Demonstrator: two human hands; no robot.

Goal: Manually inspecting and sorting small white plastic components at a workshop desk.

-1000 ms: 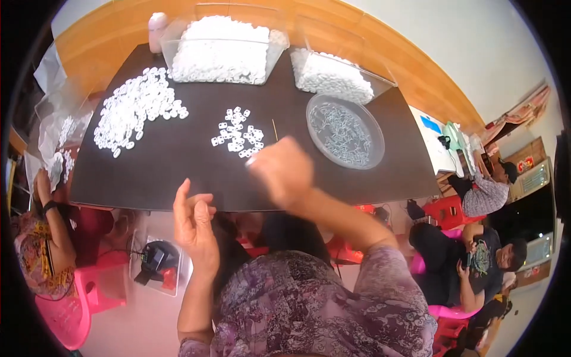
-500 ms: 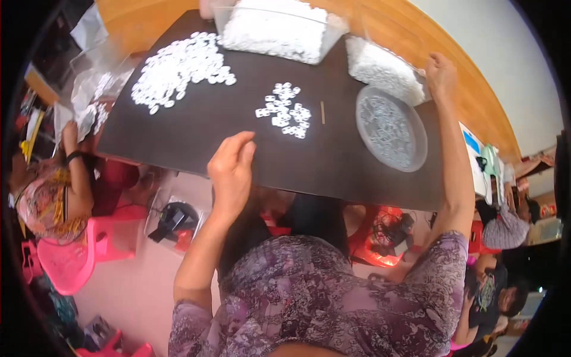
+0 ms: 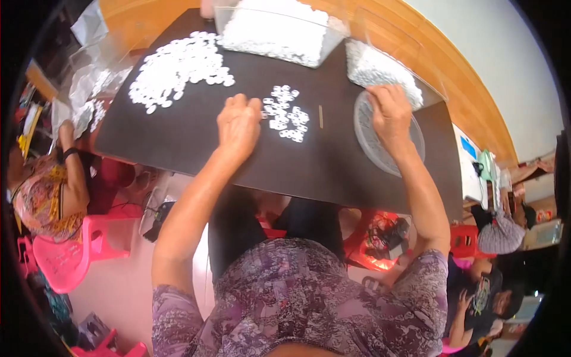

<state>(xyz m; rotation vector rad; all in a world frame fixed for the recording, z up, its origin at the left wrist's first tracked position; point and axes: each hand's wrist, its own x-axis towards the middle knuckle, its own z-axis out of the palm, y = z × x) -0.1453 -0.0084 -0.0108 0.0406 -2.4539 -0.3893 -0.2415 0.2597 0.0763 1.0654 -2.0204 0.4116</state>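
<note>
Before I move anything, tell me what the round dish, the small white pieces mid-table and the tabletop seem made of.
Round dish: probably smooth plastic; its pale wall looks translucent.
Small white pieces: likely moulded plastic, being bright white and alike in shape; too small to judge the finish.
Tabletop: even dark brown with a faint sheen, perhaps laminate or varnished wood.

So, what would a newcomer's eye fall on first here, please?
Probably the heap of white pieces on the dark table, at left, and the big clear bin piled with white at the far edge. Then the left hand beside a smaller white cluster, and the right hand over the round dish.
</note>
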